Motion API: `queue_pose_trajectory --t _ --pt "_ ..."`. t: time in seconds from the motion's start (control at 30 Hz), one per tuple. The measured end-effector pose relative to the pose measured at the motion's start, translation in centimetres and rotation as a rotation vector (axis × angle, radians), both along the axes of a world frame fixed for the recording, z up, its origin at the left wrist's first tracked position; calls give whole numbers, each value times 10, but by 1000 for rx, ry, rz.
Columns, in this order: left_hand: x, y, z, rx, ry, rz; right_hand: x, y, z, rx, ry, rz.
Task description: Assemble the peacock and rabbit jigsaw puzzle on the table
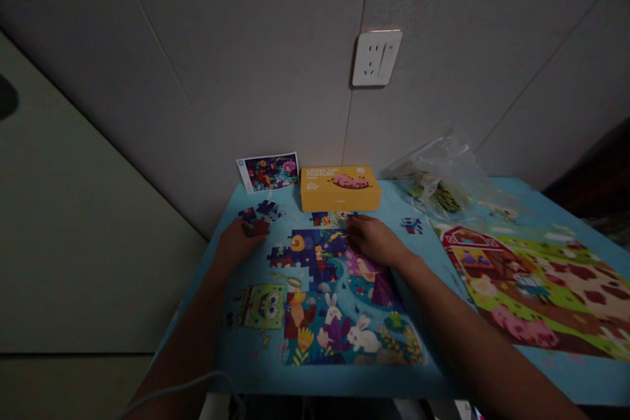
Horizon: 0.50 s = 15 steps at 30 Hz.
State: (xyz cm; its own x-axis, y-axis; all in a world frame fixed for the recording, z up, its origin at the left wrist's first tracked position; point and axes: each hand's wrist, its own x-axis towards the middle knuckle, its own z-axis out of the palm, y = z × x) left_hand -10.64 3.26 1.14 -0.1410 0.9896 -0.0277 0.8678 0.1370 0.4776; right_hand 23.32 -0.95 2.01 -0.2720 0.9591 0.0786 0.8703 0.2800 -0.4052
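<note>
A jigsaw puzzle (339,315), partly joined, lies on the blue table and shows rabbits, flowers and a stream; its upper left edge is stepped. My right hand (377,243) rests over its upper right part, fingers curled down near a separate strip of joined pieces (327,218). What those fingers pinch, if anything, is hidden. At the left, my left hand (241,241) has its fingers bent together beside loose dark puzzle pieces (268,209). Whether a piece is between them is too dark to see.
A yellow puzzle box (340,189) and a picture card (270,172) sit by the wall. Several loose pieces (412,226) lie right of my right hand. Further right are a clear plastic bag (438,177) with pieces inside and a farm puzzle (536,289). A cable (197,380) crosses the front.
</note>
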Motion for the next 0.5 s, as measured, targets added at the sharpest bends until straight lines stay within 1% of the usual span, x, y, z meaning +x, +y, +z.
queue_pose_trajectory --t 0.07,0.1,0.2,0.23,0.27,0.33,0.4,0.5 --pt "1 -1 3 -3 -97 -63 -8 -3 2 52 35 3" --pt "3 -2 4 -6 -203 -98 -12 -5 3 69 67 5" --pt "12 -9 5 -49 -661 -202 -27 -11 3 33 239 18" --pt "16 -12 5 -87 -784 -231 -33 -13 1 -2 320 25" --pt "20 -16 6 -141 -859 -259 -38 -15 0 -39 408 36" --pt "29 -22 6 -265 -923 -308 -48 -18 -6 -109 581 68" --pt "38 -28 7 -366 -931 -365 -57 -19 -12 -162 716 99" --pt "49 -34 5 -444 -927 -470 -65 -19 -21 -206 818 114"
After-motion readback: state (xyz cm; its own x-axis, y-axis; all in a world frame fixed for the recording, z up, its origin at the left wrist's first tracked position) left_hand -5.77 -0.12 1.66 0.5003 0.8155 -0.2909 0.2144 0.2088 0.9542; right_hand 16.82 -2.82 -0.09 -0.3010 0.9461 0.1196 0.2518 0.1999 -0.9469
